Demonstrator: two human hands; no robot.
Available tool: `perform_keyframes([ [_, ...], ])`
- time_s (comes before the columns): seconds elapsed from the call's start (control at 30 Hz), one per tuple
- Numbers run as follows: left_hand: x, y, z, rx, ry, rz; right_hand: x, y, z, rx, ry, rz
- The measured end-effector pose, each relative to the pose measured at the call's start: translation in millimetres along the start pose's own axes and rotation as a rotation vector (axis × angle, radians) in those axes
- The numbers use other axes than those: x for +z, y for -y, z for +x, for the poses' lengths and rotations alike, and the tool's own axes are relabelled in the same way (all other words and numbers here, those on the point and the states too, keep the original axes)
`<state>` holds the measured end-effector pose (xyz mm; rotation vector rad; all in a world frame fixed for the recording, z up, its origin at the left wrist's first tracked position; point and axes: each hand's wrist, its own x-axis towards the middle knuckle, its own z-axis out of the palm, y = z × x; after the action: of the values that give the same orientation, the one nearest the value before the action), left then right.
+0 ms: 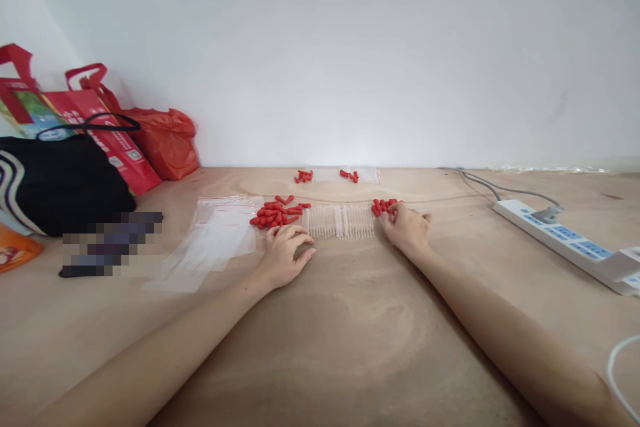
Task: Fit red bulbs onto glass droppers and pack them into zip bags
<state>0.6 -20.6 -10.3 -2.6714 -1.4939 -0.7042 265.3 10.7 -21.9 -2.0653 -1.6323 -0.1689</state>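
My left hand (287, 258) rests on the tabletop with its fingers curved and thumb apart, at the near edge of a loose pile of red rubber dropper bulbs (270, 217). Between my hands lies a row of slim clear tubes (340, 222), side by side and pointing toward me. My right hand (407, 227) is at the row's right end, fingers closed against a small cluster of red bulbs (383, 205). Its fingertips seem to pinch one bulb, partly hidden by the hand. Flat clear zip bags (215, 240) lie left of the pile.
By the wall are two small groups of red bulbs (303, 177) beside another clear bag (367, 175). A white power strip (560, 237) with grey cables lies at right. At left stand red bags (163, 140), a black bag (65, 180) and a blurred dark object (117, 243).
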Motion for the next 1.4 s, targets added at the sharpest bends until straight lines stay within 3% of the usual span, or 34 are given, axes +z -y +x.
perform_keyframes([
  [0.13,1.1,-1,0,-0.037,-0.08,0.051,2,9,-2,-0.103,0.016,-0.002],
  [0.27,2.9,4,3,-0.186,-0.229,0.158,2,16,0,-0.063,0.084,-0.053],
  [0.4,1.3,15,9,-0.295,-0.295,0.253,-1,20,4,-0.035,0.17,-0.123],
  [0.67,-3.1,29,15,-0.361,-0.317,0.399,-1,23,6,-0.105,0.125,-0.169],
  [1.0,-5.6,38,16,-0.432,-0.305,0.38,-1,23,1,-0.135,0.104,-0.232],
  [1.13,-4.9,41,17,-0.449,-0.335,0.34,-11,25,-15,-0.358,0.062,-0.145],
  [1.27,-6.2,37,14,-0.419,-0.422,0.3,-21,25,-36,-0.671,0.158,0.0],
  [1.33,-7.9,29,10,-0.322,-0.47,0.242,-25,24,-44,-0.754,0.213,0.037],
  [1.4,-9.5,19,5,-0.147,-0.438,0.129,-27,22,-48,-0.787,0.259,0.065],
])
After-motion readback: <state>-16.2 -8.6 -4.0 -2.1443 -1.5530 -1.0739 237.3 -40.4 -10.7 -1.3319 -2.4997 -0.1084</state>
